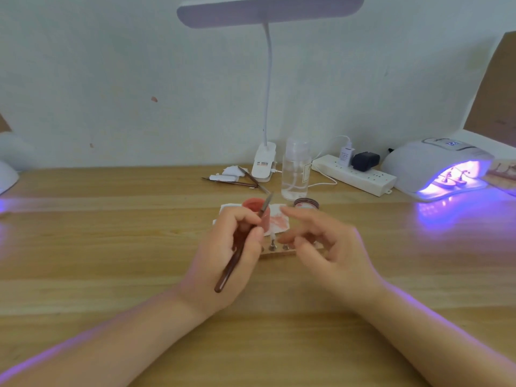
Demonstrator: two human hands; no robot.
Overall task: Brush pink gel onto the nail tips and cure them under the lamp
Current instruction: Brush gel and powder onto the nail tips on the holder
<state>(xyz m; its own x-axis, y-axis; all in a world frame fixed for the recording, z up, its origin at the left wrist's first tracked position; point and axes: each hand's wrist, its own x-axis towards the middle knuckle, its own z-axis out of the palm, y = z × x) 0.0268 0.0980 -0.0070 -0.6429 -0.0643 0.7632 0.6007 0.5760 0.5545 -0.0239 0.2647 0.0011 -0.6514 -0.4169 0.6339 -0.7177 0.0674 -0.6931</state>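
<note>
Stand [279, 251] lies mid-counter [111, 247]; jar [306, 203] and bottle [296, 171] behind it; lamp [438, 169] far right, power strip [360, 177] left of it.

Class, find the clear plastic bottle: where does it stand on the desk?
In the head view, the clear plastic bottle stands centre-back, between the white clip lamp base and the white power strip.

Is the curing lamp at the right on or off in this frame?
On. The curing lamp glows violet inside, lighting the nail tips under it and the table in front.
</note>
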